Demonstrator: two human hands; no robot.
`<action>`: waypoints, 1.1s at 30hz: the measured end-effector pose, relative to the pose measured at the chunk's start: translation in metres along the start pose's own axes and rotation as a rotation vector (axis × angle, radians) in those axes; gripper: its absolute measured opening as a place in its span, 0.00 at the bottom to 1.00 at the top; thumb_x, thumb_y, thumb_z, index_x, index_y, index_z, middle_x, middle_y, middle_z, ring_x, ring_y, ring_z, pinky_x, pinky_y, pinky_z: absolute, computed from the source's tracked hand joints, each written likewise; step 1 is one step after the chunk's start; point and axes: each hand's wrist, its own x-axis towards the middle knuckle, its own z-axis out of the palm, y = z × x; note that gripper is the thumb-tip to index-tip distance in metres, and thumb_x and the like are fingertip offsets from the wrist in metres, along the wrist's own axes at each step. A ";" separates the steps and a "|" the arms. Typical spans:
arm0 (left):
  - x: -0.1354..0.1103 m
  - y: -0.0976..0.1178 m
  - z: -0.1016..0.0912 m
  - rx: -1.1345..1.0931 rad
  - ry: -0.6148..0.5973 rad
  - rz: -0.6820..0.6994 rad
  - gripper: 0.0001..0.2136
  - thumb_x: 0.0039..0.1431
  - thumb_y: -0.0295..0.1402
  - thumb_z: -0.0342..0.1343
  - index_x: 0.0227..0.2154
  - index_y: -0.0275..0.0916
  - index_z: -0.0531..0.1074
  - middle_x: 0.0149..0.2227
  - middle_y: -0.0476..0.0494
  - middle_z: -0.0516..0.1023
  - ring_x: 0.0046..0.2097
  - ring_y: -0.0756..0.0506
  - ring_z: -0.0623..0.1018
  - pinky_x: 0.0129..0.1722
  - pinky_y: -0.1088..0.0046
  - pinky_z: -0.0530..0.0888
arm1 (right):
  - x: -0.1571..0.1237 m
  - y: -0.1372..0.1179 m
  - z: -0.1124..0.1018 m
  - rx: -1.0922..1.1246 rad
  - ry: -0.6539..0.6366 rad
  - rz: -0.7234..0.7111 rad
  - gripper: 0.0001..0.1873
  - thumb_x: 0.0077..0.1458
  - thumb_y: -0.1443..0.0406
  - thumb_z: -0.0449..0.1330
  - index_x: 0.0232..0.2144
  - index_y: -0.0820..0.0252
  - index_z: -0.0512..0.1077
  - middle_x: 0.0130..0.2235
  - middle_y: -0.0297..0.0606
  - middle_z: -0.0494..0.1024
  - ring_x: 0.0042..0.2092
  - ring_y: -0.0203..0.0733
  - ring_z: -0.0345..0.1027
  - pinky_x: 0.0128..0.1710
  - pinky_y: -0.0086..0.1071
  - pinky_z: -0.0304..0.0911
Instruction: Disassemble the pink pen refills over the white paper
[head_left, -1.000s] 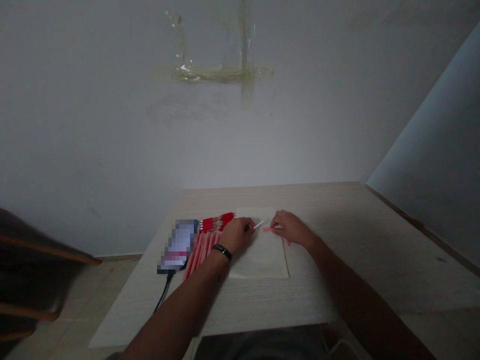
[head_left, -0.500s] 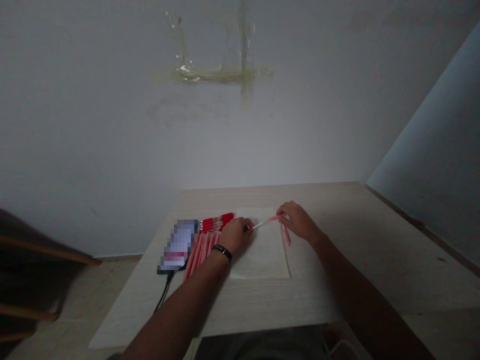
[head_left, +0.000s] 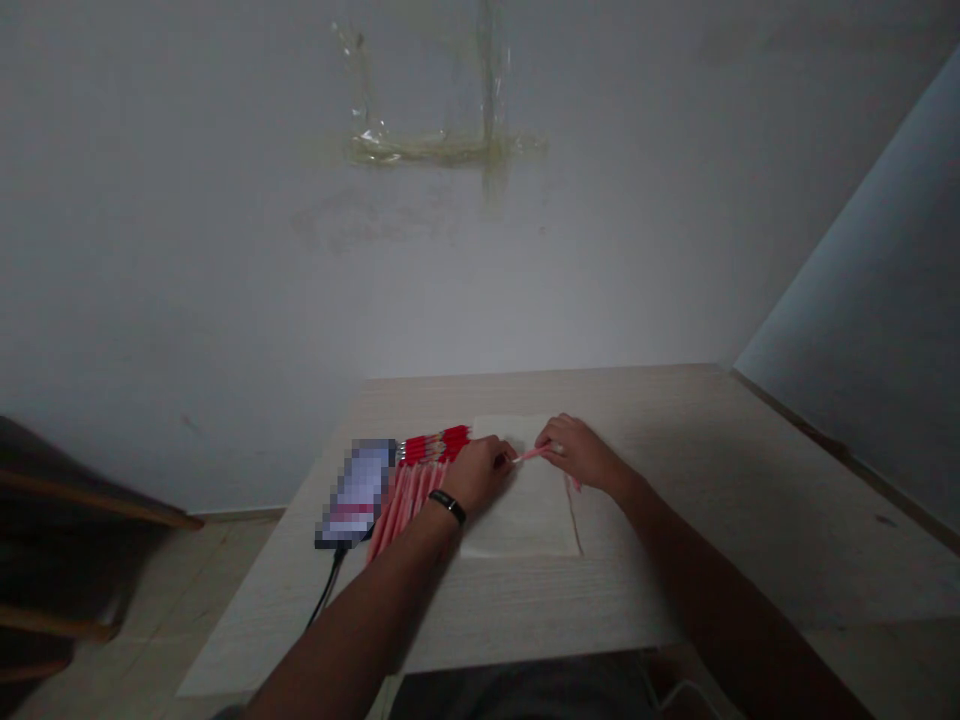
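My left hand (head_left: 480,473) and my right hand (head_left: 577,452) meet above a white sheet of paper (head_left: 517,530) on the table. A thin pink stick (head_left: 531,455) runs between them, its left end at my left fingertips and its right part in my right fingers. A small pink piece (head_left: 575,484) shows below my right hand. To the left of my left hand lies a fanned row of pink tubes with red ends (head_left: 420,480), partly hidden by that hand and wrist.
A phone (head_left: 356,492) with a pixelated screen lies at the table's left, trailing a black cable (head_left: 328,590) over the front edge. A dark chair (head_left: 52,530) stands at the left on the floor. Behind the light wood table (head_left: 600,400) rises a wall bearing tape marks.
My right hand has moved left, closer to my left hand. The white part of the stick between my hands no longer shows, and the gap between my hands has narrowed.
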 end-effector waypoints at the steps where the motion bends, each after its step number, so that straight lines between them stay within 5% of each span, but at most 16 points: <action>1: 0.000 0.002 0.000 -0.018 -0.004 0.007 0.08 0.58 0.29 0.58 0.38 0.40 0.79 0.36 0.43 0.81 0.37 0.47 0.77 0.36 0.74 0.68 | 0.000 -0.003 0.002 0.016 -0.009 -0.007 0.01 0.61 0.68 0.61 0.36 0.58 0.73 0.38 0.38 0.76 0.44 0.44 0.66 0.46 0.36 0.59; 6: 0.000 0.004 0.001 -0.151 -0.006 0.022 0.16 0.58 0.28 0.59 0.50 0.40 0.72 0.32 0.48 0.80 0.33 0.48 0.76 0.32 0.75 0.67 | 0.001 -0.010 0.006 0.030 -0.037 -0.022 0.02 0.62 0.67 0.61 0.38 0.57 0.74 0.39 0.38 0.76 0.45 0.44 0.66 0.47 0.37 0.60; 14: -0.001 0.004 0.002 -0.152 -0.009 0.065 0.18 0.57 0.28 0.61 0.51 0.42 0.72 0.35 0.48 0.79 0.36 0.47 0.77 0.36 0.74 0.69 | 0.000 -0.005 0.007 -0.010 -0.054 -0.023 0.04 0.63 0.65 0.61 0.39 0.56 0.75 0.40 0.38 0.77 0.47 0.44 0.67 0.49 0.38 0.59; 24: -0.004 -0.003 0.002 -0.075 -0.030 0.095 0.44 0.48 0.39 0.70 0.66 0.41 0.55 0.60 0.35 0.69 0.59 0.36 0.70 0.59 0.59 0.66 | -0.002 0.005 0.001 -0.017 0.054 0.041 0.03 0.60 0.68 0.62 0.38 0.58 0.75 0.38 0.37 0.78 0.44 0.43 0.68 0.46 0.36 0.60; 33: -0.006 -0.008 0.011 0.068 -0.058 0.040 0.44 0.47 0.40 0.70 0.66 0.42 0.57 0.62 0.36 0.66 0.60 0.37 0.69 0.59 0.61 0.67 | -0.002 0.013 0.004 -0.035 0.091 0.041 0.03 0.59 0.68 0.63 0.37 0.57 0.75 0.36 0.37 0.78 0.42 0.43 0.67 0.45 0.36 0.60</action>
